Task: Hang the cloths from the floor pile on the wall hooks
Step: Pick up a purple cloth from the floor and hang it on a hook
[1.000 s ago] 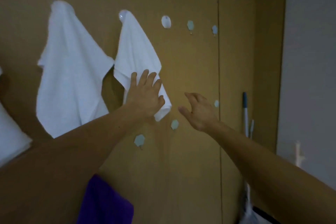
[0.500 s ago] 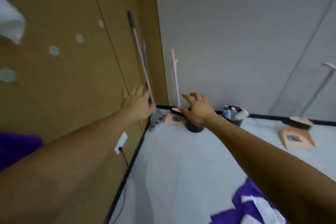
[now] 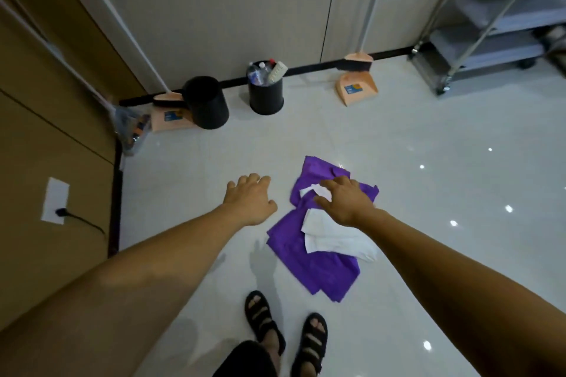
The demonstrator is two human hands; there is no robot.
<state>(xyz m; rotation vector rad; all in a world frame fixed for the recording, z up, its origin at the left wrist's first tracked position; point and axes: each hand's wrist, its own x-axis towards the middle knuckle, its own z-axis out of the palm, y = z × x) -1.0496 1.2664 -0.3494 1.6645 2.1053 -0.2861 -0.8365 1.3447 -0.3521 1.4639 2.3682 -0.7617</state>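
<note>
A pale glossy tiled floor (image 3: 398,138) spreads out below me, meeting a grey wall ahead and a brown panelled wall (image 3: 46,131) on my left. On the floor, a little ahead of my sandalled feet (image 3: 284,333) and to their right, lies the pile of cloths (image 3: 318,242): purple cloths (image 3: 309,263) spread flat, with a white cloth (image 3: 333,239) crumpled across them. My right hand (image 3: 344,202) is directly over the far part of the pile, palm down, arm stretched forward and downward from the lower right; its fingers are loosely spread and curled, and it holds nothing. Whether the fingertips touch the white cloth I cannot tell. My left hand (image 3: 249,199) is out in front too, arm reaching in from the lower left, palm down over bare floor just left of the pile, fingers half curled and empty, apart from the cloths. Beyond the pile, against the grey wall, stand two black bins (image 3: 266,95), the right one stuffed with bottles and a cup, the left one tipped over a peach dustpan (image 3: 167,119) with its broom. A second dustpan (image 3: 356,87) and broom sit further right, and a grey trolley (image 3: 490,40) fills the far right corner. A white socket (image 3: 55,199) with a black plug is on the brown wall.
</note>
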